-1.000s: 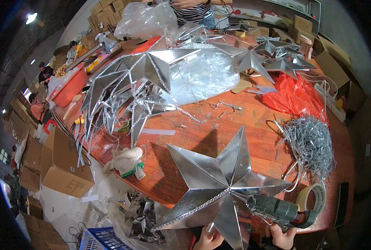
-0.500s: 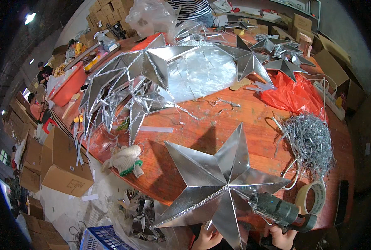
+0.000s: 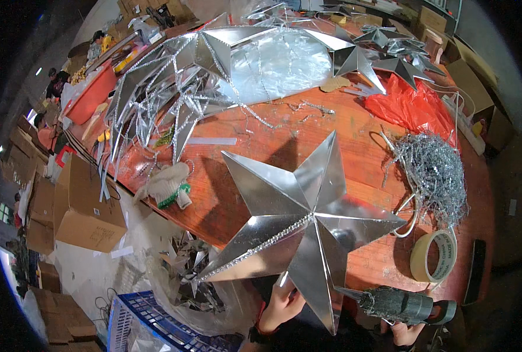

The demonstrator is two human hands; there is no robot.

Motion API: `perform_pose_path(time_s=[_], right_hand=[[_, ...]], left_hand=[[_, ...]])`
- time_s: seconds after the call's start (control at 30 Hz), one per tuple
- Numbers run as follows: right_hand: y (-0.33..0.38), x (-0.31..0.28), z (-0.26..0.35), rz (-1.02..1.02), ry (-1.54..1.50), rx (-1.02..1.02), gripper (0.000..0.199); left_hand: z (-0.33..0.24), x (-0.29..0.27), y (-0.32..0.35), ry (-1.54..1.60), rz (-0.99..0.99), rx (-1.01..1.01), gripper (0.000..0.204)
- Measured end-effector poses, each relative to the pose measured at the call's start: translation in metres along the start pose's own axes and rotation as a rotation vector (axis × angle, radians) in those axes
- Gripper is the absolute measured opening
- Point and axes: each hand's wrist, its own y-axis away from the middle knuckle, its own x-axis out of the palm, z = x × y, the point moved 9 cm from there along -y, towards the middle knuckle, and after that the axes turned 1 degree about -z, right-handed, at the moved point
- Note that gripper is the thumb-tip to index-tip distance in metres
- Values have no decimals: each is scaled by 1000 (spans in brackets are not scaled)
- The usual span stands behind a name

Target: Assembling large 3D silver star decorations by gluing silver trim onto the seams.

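A large silver five-pointed star (image 3: 273, 182) stands at the front of the table. A strand of glittery silver trim (image 3: 261, 246) runs along the ridge of its lower-left point. My left hand (image 3: 282, 306) closes on the edge of the star beside its bottom point, with some fingers hidden behind the metal. In my right hand (image 3: 406, 333) is a dark green glue gun (image 3: 396, 305), gripped from below. The gun's nozzle points left, close to the right edge of the bottom point; whether it touches cannot be seen.
A tangled heap of silver tinsel (image 3: 431, 176) and a tape roll (image 3: 434, 258) lie right of the star. A white glove (image 3: 170, 183) rests at the left table edge. Trimmed stars (image 3: 185, 64) and a red plastic bag (image 3: 410, 105) sit farther back. A blue crate (image 3: 149, 322) stands lower left.
The view has tipped, so the table's things appear higher. Relative to the star, the glue gun has moved from beside its right point toward me, down by the bottom point. More of my left hand shows.
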Motion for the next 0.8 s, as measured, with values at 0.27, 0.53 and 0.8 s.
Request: perform_pose_path(time_s=[0.27, 0.53, 0.8], right_hand=[[31, -34, -40, -183, 66, 134, 82], [23, -20, -27, -352, 51, -36, 89], [28, -30, -33, -124, 52, 80, 94]], left_hand=[[0, 1, -3, 30, -17, -19, 10], [2, 2, -2, 48, -36, -32, 8], [-4, 1, -4, -39, -21, 10, 8]])
